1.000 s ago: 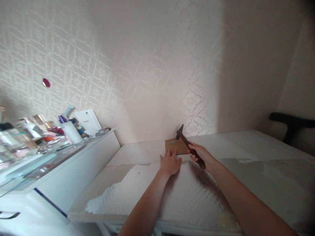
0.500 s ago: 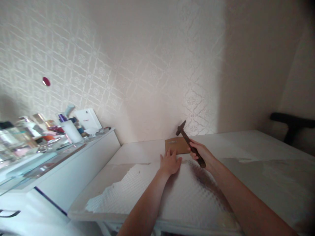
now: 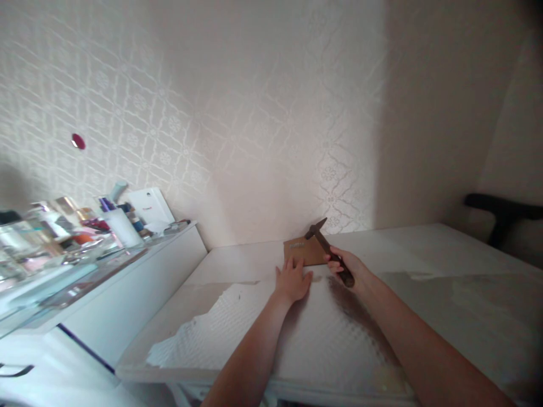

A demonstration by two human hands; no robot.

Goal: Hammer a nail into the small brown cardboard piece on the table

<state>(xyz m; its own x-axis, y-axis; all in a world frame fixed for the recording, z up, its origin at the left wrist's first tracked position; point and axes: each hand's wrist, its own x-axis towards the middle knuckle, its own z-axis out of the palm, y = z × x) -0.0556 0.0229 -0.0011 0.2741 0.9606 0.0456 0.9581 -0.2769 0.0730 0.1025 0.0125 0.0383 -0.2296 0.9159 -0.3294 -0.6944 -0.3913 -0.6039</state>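
Here the right hand (image 3: 350,268) grips a hammer (image 3: 326,247) over an illegibly marked board (image 3: 303,252).

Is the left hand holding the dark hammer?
No, the small dark hammer is gripped by the right hand, while the left hand lies flat beside the brown wooden board.

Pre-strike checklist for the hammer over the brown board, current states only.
1. Right hand wrapped around the hammer handle: ok.
2. Hammer head raised above the brown board, not touching it: ok.
3. Left hand flat at the board's near edge, steadying it: ok.
4. Left fingers apart from the spot under the hammer head: cannot tell, they lie close.
5. Nail or mark on the board: cannot tell, too small.
6. Board lying flat on the white table: ok.
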